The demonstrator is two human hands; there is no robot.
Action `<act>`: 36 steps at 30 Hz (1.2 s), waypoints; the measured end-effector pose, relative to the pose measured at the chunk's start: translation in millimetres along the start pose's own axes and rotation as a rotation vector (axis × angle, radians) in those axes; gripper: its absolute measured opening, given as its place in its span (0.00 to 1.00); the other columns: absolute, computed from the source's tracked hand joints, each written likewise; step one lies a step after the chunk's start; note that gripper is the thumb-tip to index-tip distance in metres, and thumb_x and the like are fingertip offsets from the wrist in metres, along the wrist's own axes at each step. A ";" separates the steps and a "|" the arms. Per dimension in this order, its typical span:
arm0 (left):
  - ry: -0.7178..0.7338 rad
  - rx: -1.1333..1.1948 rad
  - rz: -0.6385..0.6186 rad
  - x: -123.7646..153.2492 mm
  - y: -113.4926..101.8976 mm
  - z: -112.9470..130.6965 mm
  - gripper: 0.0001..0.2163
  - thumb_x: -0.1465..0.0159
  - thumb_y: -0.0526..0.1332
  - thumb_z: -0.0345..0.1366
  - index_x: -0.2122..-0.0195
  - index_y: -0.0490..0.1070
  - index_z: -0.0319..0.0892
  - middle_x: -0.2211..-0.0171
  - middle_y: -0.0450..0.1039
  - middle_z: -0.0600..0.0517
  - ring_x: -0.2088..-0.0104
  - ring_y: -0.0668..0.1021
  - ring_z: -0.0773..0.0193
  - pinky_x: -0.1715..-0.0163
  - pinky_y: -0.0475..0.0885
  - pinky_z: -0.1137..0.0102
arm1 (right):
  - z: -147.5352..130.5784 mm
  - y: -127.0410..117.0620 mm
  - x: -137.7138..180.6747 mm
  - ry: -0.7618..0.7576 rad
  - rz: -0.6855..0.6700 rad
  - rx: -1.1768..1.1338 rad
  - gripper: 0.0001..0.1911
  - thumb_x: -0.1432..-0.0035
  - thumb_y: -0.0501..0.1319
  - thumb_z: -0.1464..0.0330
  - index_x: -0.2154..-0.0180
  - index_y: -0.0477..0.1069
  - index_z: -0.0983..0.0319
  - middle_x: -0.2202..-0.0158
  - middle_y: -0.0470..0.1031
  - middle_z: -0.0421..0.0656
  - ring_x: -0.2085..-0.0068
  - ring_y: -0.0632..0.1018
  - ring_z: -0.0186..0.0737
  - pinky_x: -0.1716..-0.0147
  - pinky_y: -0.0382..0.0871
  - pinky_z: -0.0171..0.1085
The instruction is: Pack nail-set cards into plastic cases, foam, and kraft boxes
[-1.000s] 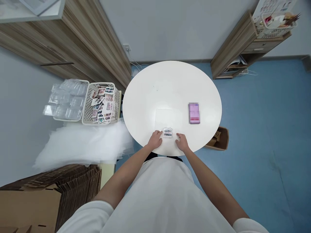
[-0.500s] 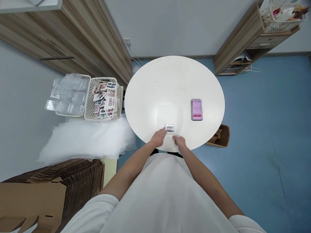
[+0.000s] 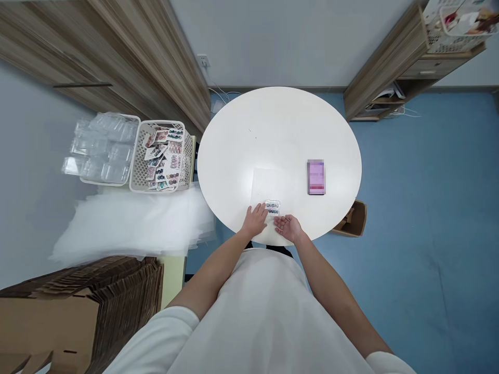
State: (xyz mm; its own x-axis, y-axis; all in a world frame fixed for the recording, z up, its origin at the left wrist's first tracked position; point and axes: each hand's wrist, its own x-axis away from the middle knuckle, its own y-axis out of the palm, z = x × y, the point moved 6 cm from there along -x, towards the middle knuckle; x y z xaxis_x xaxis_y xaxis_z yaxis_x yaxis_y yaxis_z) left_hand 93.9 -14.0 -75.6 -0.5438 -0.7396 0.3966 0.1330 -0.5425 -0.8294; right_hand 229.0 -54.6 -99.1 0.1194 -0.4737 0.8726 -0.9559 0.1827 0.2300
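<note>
A small clear case [image 3: 272, 204] with two rows of dark, shiny round pieces lies on the white oval table [image 3: 280, 119] near its front edge. Beneath it is a thin translucent sheet or bag [image 3: 265, 182], its outline faint against the tabletop. My left hand [image 3: 254, 220] rests palm down, fingers spread, with the fingertips at the case's left edge. Just below the case's right corner is my right hand [image 3: 287, 227], palm turned partly up. Its fingers are loosely bent and apart, with nothing visible in them.
A pink-purple pixelated rectangular item [image 3: 316, 177] sits right on the table. On the left stand a basket of patterned cards [image 3: 134, 174] and a basket of clear plastic cases [image 3: 102, 148], near white translucent sheets [image 3: 136, 221] and stacked cardboard [image 3: 128, 301]. A brown box [image 3: 360, 218] is beside the table.
My right hand has gone from closed fingers to a turned-up palm with fingers apart. The left hand's fingers have spread and lie flatter. The case has barely moved.
</note>
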 end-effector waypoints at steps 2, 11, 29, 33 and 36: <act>-0.023 0.008 0.033 -2.1 0.9 -1.5 0.22 0.42 0.52 0.30 0.45 0.56 0.43 0.39 0.47 0.44 0.40 0.53 0.51 0.45 0.47 0.50 | 1.3 -1.6 -1.4 -0.004 -0.017 -0.042 0.12 0.50 0.44 0.63 0.81 0.56 0.60 0.59 0.74 0.47 0.57 0.74 0.41 0.62 0.67 0.41; -0.032 0.035 0.060 -9.6 -3.1 -4.5 0.17 0.41 0.47 0.24 0.53 0.65 0.43 0.42 0.55 0.45 0.47 0.65 0.55 0.49 0.57 0.57 | 0.5 -4.0 0.2 -0.070 -0.014 -0.022 0.25 0.45 0.39 0.55 0.69 0.69 0.62 0.57 0.73 0.49 0.57 0.74 0.42 0.62 0.68 0.41; -0.165 0.152 0.149 -20.9 -12.6 -11.4 0.09 0.41 0.51 0.32 0.64 0.70 0.42 0.55 0.67 0.50 0.64 0.74 0.65 0.64 0.70 0.69 | -23.8 27.8 15.9 -1.149 0.105 1.736 0.19 0.43 0.50 0.74 0.50 0.62 0.59 0.42 0.58 0.48 0.41 0.58 0.47 0.46 0.52 0.51; -0.162 0.276 0.198 -22.7 -14.7 -17.2 0.11 0.44 0.54 0.30 0.59 0.65 0.43 0.58 0.68 0.51 0.63 0.74 0.65 0.64 0.70 0.70 | -44.9 14.1 -3.0 -0.923 0.170 1.523 0.21 0.46 0.54 0.68 0.49 0.59 0.60 0.40 0.52 0.50 0.44 0.61 0.48 0.51 0.61 0.48; -0.164 0.321 0.220 -23.8 -17.0 -19.2 0.13 0.44 0.55 0.30 0.57 0.63 0.42 0.58 0.68 0.50 0.62 0.73 0.65 0.64 0.69 0.69 | -55.4 11.2 -14.6 -0.795 0.164 1.376 0.28 0.48 0.57 0.66 0.46 0.53 0.60 0.44 0.57 0.49 0.47 0.64 0.47 0.53 0.63 0.45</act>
State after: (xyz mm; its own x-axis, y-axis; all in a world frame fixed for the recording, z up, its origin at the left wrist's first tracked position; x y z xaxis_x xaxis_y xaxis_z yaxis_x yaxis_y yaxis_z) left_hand 88.6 20.4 -78.5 -0.3382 -0.8912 0.3023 0.4969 -0.4419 -0.7468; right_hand 231.4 2.1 -85.3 0.2522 -0.9166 0.3101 -0.4990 -0.3978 -0.7699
